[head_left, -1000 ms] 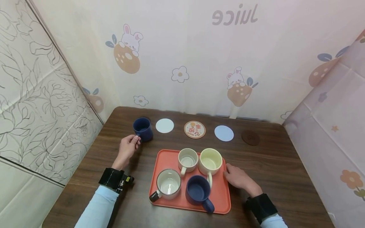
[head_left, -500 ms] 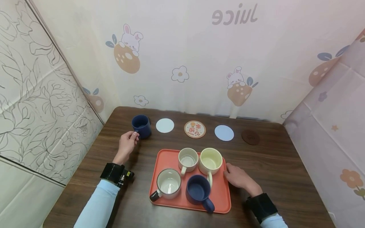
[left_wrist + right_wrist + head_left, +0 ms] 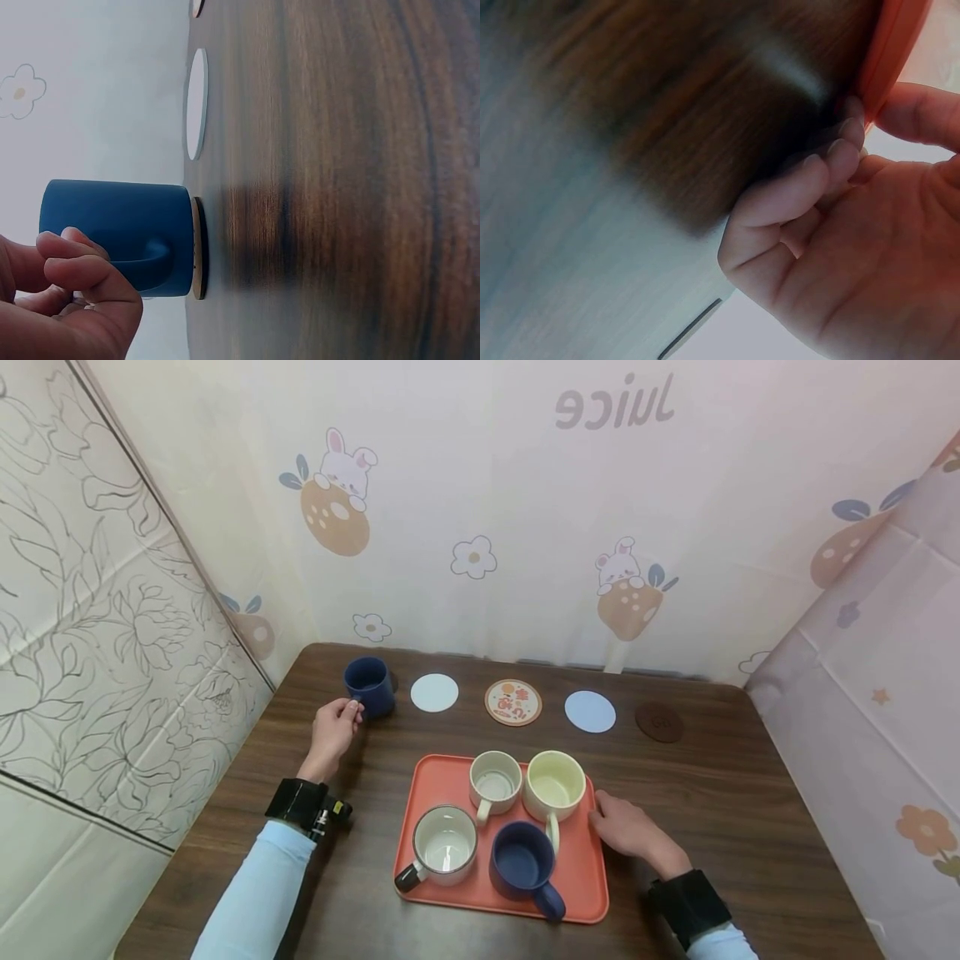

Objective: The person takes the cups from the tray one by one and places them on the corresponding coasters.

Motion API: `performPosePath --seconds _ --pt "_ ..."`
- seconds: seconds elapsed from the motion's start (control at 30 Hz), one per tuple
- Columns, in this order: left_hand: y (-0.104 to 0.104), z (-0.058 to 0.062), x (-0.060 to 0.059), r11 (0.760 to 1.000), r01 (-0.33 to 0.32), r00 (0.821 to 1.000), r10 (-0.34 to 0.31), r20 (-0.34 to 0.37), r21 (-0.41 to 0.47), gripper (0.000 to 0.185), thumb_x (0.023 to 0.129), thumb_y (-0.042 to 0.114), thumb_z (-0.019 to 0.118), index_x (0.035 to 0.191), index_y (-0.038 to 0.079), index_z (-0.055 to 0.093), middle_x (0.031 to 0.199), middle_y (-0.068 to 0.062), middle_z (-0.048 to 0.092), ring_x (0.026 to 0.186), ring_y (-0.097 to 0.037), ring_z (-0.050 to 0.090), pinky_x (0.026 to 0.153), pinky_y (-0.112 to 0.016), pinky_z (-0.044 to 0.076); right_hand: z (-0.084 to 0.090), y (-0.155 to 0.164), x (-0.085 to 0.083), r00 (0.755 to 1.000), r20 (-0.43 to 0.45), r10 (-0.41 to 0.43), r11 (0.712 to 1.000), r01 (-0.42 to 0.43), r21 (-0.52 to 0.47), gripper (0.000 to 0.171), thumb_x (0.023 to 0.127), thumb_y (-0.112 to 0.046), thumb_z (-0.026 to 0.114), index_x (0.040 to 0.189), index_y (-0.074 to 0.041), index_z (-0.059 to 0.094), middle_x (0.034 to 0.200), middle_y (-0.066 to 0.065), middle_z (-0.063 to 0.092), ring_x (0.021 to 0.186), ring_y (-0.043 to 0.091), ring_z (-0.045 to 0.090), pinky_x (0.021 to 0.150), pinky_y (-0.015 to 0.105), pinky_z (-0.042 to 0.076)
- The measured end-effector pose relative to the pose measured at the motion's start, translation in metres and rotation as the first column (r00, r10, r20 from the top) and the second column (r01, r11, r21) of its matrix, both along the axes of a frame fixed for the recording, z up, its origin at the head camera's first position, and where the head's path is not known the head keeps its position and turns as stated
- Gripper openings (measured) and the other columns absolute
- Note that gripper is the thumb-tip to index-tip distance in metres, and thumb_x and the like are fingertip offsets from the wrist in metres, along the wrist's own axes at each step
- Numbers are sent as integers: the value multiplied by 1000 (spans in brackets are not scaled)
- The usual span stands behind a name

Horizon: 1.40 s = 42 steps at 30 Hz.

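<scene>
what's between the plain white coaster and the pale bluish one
In the head view, an orange-rimmed patterned coaster lies between them on the table.

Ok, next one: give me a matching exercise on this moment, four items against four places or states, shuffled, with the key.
1. left hand
2. pale yellow mug
3. right hand
4. black-handled mug

A. gripping the right edge of the tray
B. near left on the tray
C. holding a blue mug
D. far right on the tray

Pairs: 1-C, 2-D, 3-A, 4-B
</scene>
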State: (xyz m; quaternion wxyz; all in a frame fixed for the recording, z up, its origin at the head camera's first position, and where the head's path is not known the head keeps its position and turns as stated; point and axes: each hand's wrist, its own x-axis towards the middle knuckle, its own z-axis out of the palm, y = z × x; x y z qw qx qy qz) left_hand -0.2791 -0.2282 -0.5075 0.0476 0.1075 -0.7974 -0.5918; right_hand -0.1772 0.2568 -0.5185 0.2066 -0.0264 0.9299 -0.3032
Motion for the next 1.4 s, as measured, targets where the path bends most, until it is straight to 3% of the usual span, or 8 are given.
performPosePath --seconds 0.67,0.9,1.4 --pt "-4 -1 -34 999 -49 999 49 -4 -6 37 115 24 45 117 -6 67 97 -10 62 80 -12 54 67 -20 42 -1 -1 0 1000 -5 -5 1000 5 3 22 106 -19 55 121 -3 60 86 5 59 77 21 58 71 38 50" --pt "-4 0 -41 998 -51 998 50 26 32 37 115 24 44 119 -6 66 100 -12 61 82 -13 53 64 -20 40 -3 0 0 1000 -5 -9 1000 9 8 25 107 -21 55 123 -3 60 86 4 59 77 21 59 72 38 51" --pt "-4 -1 -50 998 -34 994 28 102 58 39 116 27 42 126 -4 64 109 -12 59 95 -19 54 79 -26 44 -2 -1 0 1000 3 -13 1000 13 0 22 107 -21 55 120 -4 61 85 5 60 76 21 59 71 38 51"
